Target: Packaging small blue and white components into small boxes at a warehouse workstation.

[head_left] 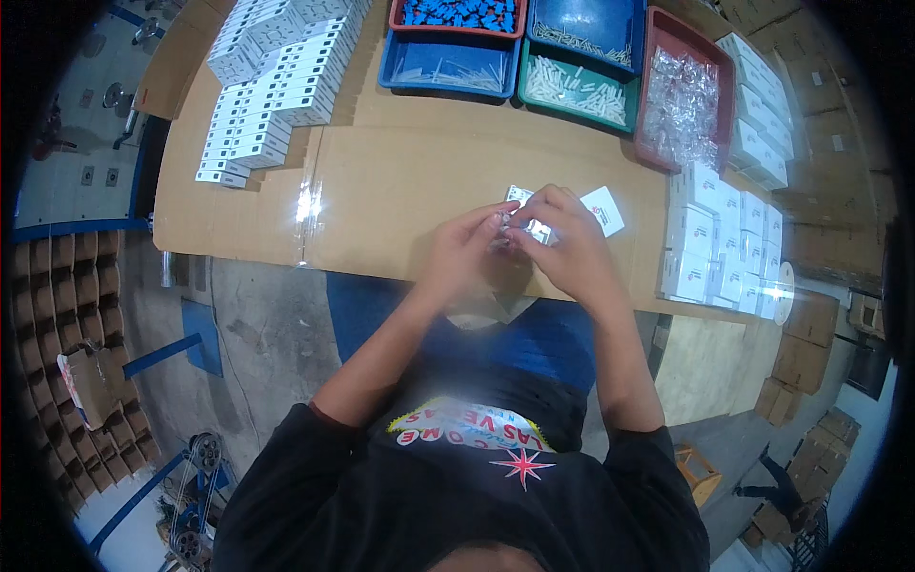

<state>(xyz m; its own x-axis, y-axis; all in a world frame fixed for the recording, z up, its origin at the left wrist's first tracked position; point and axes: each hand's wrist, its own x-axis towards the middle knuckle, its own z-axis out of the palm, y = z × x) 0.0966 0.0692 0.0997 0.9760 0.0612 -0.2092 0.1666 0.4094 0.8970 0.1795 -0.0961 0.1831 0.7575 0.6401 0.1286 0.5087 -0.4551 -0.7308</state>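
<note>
My two hands meet above the near edge of the cardboard-covered table (381,191). My left hand (459,250) is closed, its thumb and fingertips pinching what looks like a small clear plastic bag (501,242). My right hand (574,246) pinches the same small clear piece from the other side; its contents are too small to make out. Just behind my fingers lies a small white box (518,194), partly hidden by the right hand. A white square card or flap (602,211) rests beside the right hand's knuckles.
Stacked white boxes stand at the left (276,105) and right (701,234). Along the back are a red bin of blue pieces (521,21), blue bins (383,71), a green bin of white pieces (522,93) and a red bin (658,162) of clear bags. Cardboard dividers (57,286) are at far left.
</note>
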